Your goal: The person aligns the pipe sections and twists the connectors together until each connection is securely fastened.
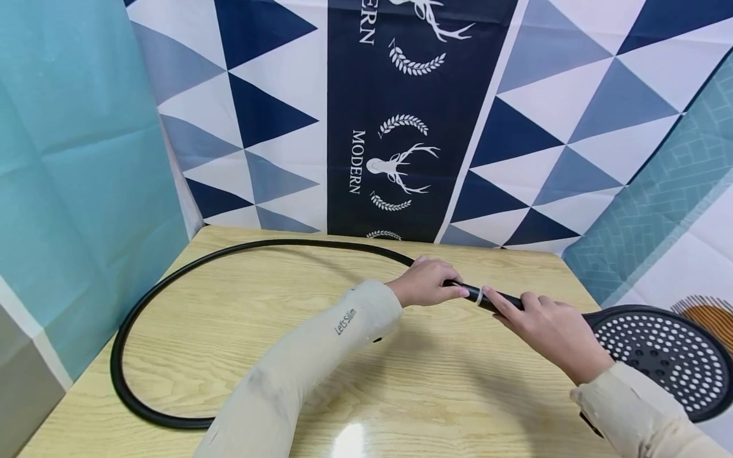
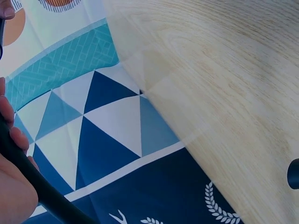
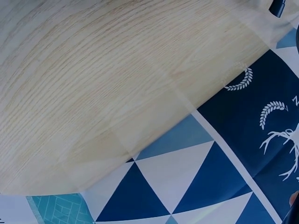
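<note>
Your left hand (image 1: 428,282) is right of centre in the head view, fingers curled round the black hose (image 1: 117,356) close to its end. Your right hand (image 1: 552,324), farther right, has its fingers clamped on the handle (image 1: 487,305) of the black shower head (image 1: 664,350), the index finger laid along it towards a white ring (image 1: 480,296) between your hands.

The shower head is at the right of the frame, its nozzle face turned up towards you. The handle's long axis slants from the frame's centre down to the lower right, the hose end towards the upper left. From your left hand the hose sweeps left in a wide loop over the wooden table (image 1: 286,331), then passes out of sight behind your left sleeve (image 1: 321,343).

Your right hand and cuff hide part of the shower head, and the frame's right edge clips its rim. The left wrist view cuts your left hand off at the left edge; the right wrist view catches only a fingertip at the lower right, and a dark stub (image 3: 277,7) at the upper right is hard to make out
</note>
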